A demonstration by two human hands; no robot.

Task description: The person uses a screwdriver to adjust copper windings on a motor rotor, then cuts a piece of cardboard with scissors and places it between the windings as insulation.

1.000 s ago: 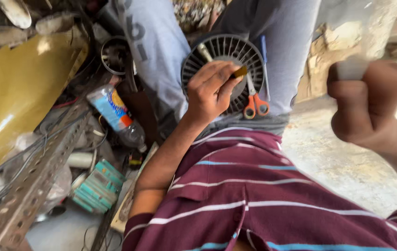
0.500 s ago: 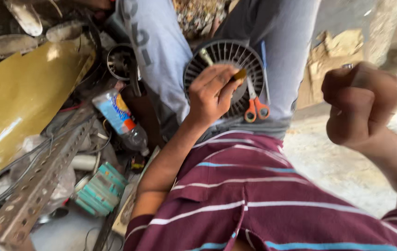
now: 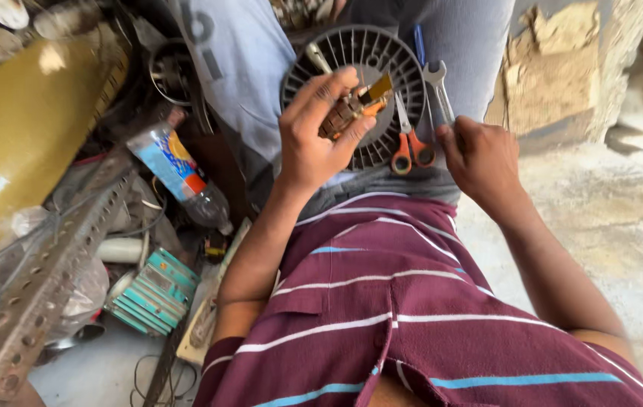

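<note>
While left hand (image 3: 314, 143) grips part (image 3: 351, 109) (brown), right hand (image 3: 483, 162) rests.

Left hand (image 3: 314, 143) raised, fingers (image 3: 332, 87) curled shut; right hand (image 3: 483, 162) lowered, knuckles up.

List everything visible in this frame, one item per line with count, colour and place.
small part: one, brown and orange, pinched in the left hand over the grille
fan grille: one, dark grey, round, on the lap
scissors: one, orange handles, lying on the grille's lower right
wrench: one, silver, right of the grille, by the right hand
plastic bottle: one, clear with blue label, lying at left
perforated angle bar: one, rusty grey, lower left
striped pack: one, teal, lower left
left hand: closed on the small part
right hand: resting beside the wrench, fingers curled
</note>
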